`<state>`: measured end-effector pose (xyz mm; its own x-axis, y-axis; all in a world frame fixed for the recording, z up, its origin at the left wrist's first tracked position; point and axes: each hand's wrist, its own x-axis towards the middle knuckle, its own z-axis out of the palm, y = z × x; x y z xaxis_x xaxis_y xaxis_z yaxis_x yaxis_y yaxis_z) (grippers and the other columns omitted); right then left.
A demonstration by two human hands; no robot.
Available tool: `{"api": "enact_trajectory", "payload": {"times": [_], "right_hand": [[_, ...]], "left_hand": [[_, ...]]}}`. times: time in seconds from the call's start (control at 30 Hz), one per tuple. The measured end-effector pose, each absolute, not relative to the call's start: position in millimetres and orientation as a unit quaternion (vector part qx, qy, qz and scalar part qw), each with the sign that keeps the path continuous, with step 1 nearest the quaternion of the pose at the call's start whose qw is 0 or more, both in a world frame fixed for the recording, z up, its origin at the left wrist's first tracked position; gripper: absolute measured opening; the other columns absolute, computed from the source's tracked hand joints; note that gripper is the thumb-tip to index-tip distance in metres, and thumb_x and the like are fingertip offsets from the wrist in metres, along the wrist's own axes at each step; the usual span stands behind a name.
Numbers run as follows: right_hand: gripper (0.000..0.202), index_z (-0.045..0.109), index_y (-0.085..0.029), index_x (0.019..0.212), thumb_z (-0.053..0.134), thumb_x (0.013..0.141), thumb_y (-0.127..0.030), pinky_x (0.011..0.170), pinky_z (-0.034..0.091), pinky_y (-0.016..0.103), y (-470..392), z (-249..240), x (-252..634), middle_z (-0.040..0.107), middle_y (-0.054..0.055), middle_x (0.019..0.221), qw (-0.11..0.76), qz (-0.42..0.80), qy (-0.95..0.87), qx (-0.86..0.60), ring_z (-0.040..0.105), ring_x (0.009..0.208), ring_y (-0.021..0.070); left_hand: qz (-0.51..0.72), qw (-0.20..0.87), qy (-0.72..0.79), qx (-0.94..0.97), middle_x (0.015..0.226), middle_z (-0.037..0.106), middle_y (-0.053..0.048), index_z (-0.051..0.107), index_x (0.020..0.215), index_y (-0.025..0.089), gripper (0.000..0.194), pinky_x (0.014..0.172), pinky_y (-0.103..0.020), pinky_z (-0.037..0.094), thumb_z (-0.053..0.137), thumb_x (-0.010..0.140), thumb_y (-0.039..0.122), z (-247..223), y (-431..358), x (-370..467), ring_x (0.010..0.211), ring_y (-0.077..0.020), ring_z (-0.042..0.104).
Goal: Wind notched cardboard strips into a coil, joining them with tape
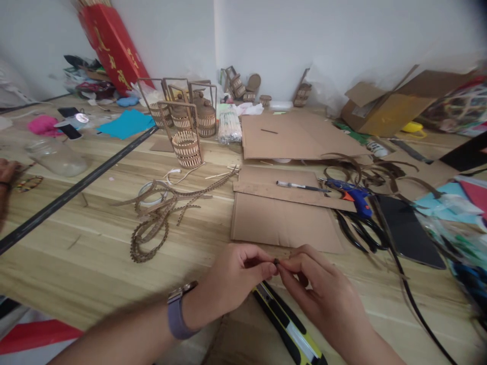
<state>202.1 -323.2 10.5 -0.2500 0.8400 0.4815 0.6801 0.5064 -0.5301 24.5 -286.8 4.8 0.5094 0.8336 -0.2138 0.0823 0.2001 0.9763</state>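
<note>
Between the fingertips of both hands is a small dark brown piece (276, 262), too small to make out its kind. My left hand (238, 276), with a watch on a purple strap (178, 314) at its wrist, pinches it from the left. From the right, my right hand (323, 289) pinches the same piece. Below the hands lies a yellow and black utility knife (291, 324), its upper end partly behind my left fingers. Just beyond the hands is a cardboard sheet (281, 220).
Brown strips (152, 223) lie tangled at left, near small slatted baskets (185, 148). A pen (302, 186) rests on cardboard. Right are a blue glue gun (352, 195), black-handled scissors (361, 233) and a cable (411, 299). Another person's hand (7, 170) is at the far left.
</note>
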Motion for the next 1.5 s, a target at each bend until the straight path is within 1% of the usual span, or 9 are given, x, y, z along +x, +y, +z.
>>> {"api": "enact_trajectory", "payload": {"times": [0.2, 0.33, 0.47, 0.57, 0.67, 1.0, 1.2, 1.33, 1.5], "right_hand": [[0.023, 0.06, -0.02, 0.068, 0.054, 0.089, -0.015, 0.047, 0.043, 0.021, -320, 17, 206, 0.057, -0.001, 0.063, 0.35, 0.201, -0.763, -0.504, 0.057, 0.053, 0.0115], [0.022, 0.06, -0.021, 0.064, 0.057, 0.086, -0.019, 0.048, 0.043, 0.023, -317, 18, 207, 0.058, -0.002, 0.059, 0.342, 0.236, -0.741, -0.527, 0.057, 0.052, 0.0127], [0.022, 0.061, -0.021, 0.062, 0.058, 0.084, -0.021, 0.049, 0.045, 0.023, -316, 16, 204, 0.06, -0.001, 0.059, 0.34, 0.258, -0.727, -0.538, 0.059, 0.053, 0.0132], [0.021, 0.061, -0.021, 0.065, 0.057, 0.085, -0.022, 0.049, 0.046, 0.023, -317, 15, 201, 0.06, -0.001, 0.059, 0.359, 0.238, -0.727, -0.535, 0.058, 0.052, 0.0128], [0.021, 0.061, -0.021, 0.067, 0.056, 0.087, -0.022, 0.047, 0.046, 0.022, -318, 13, 199, 0.059, -0.001, 0.059, 0.375, 0.207, -0.734, -0.528, 0.057, 0.051, 0.0123], [0.018, 0.061, -0.021, 0.072, 0.056, 0.088, -0.015, 0.05, 0.047, 0.022, -320, 9, 201, 0.061, 0.0, 0.065, 0.394, 0.166, -0.75, -0.504, 0.06, 0.055, 0.0126], [0.017, 0.06, -0.021, 0.073, 0.056, 0.088, -0.014, 0.049, 0.048, 0.021, -320, 8, 200, 0.061, -0.001, 0.065, 0.409, 0.149, -0.75, -0.498, 0.06, 0.054, 0.0115], [0.018, 0.061, -0.021, 0.073, 0.055, 0.089, -0.014, 0.05, 0.049, 0.022, -319, 6, 203, 0.061, 0.0, 0.065, 0.405, 0.15, -0.752, -0.498, 0.06, 0.056, 0.0123], [0.016, 0.06, -0.021, 0.075, 0.056, 0.087, -0.013, 0.052, 0.05, 0.021, -317, 6, 202, 0.061, -0.001, 0.065, 0.415, 0.139, -0.751, -0.494, 0.06, 0.056, 0.0124]], "left_hand": [[0.271, 0.581, 0.421, 0.642, 0.082, 0.074, -0.003, 0.075, 0.089, 0.016, 0.018, 0.066, -0.023, 0.044, 0.062, 0.086, 0.027, 10, -289, 23, 0.076, -0.0168, 0.064], [0.257, 0.531, 0.426, 0.686, 0.079, 0.073, -0.003, 0.076, 0.087, 0.016, 0.019, 0.064, -0.023, 0.043, 0.06, 0.088, 0.027, 14, -289, 23, 0.073, -0.0168, 0.063], [0.256, 0.514, 0.421, 0.703, 0.085, 0.075, -0.003, 0.076, 0.091, 0.018, 0.018, 0.068, -0.024, 0.044, 0.059, 0.087, 0.021, 15, -288, 22, 0.077, -0.0172, 0.065], [0.265, 0.515, 0.427, 0.694, 0.087, 0.075, -0.003, 0.076, 0.092, 0.019, 0.018, 0.071, -0.024, 0.045, 0.059, 0.088, 0.021, 15, -287, 21, 0.08, -0.0177, 0.066], [0.272, 0.529, 0.427, 0.681, 0.086, 0.075, -0.004, 0.075, 0.092, 0.018, 0.018, 0.069, -0.024, 0.045, 0.059, 0.088, 0.024, 15, -286, 21, 0.08, -0.0181, 0.066], [0.292, 0.616, 0.39, 0.619, 0.089, 0.073, -0.006, 0.073, 0.095, 0.014, 0.021, 0.07, -0.024, 0.044, 0.06, 0.088, 0.029, 9, -286, 23, 0.081, -0.0177, 0.063], [0.298, 0.627, 0.381, 0.61, 0.087, 0.072, -0.005, 0.072, 0.093, 0.014, 0.022, 0.071, -0.025, 0.044, 0.06, 0.088, 0.032, 8, -287, 23, 0.082, -0.0179, 0.062], [0.294, 0.628, 0.371, 0.618, 0.09, 0.072, -0.006, 0.071, 0.097, 0.014, 0.026, 0.074, -0.025, 0.045, 0.056, 0.092, 0.034, 9, -287, 23, 0.085, -0.0182, 0.063], [0.284, 0.636, 0.368, 0.616, 0.093, 0.072, -0.006, 0.072, 0.096, 0.015, 0.023, 0.08, -0.027, 0.046, 0.057, 0.09, 0.031, 10, -284, 21, 0.089, -0.019, 0.064]]}}
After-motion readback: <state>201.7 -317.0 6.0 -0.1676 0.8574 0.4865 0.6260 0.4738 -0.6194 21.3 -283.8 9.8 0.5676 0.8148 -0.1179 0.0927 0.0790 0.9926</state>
